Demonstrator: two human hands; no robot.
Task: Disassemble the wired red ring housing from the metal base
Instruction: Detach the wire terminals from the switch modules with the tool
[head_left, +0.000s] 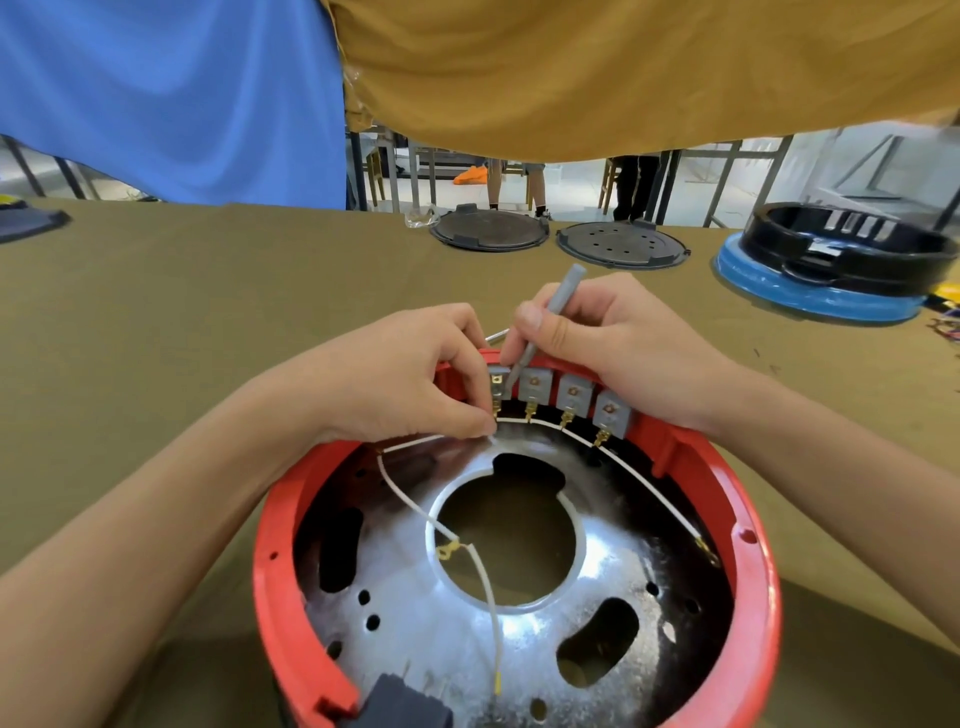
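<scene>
While the red ring housing (748, 525) sits around the shiny metal base (426, 618) on the green table (208, 291), the left hand (415, 379) pinches a white wire (410, 499) near the far rim. The right hand (613, 348) grips a gray tool (545, 322), tip down by the gray blocks (571, 397).

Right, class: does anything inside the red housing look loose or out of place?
Yes. A white wire lies slack across the metal base, its yellow-tipped end unconnected, while other wires run to the terminal blocks on the red ring housing.
</scene>
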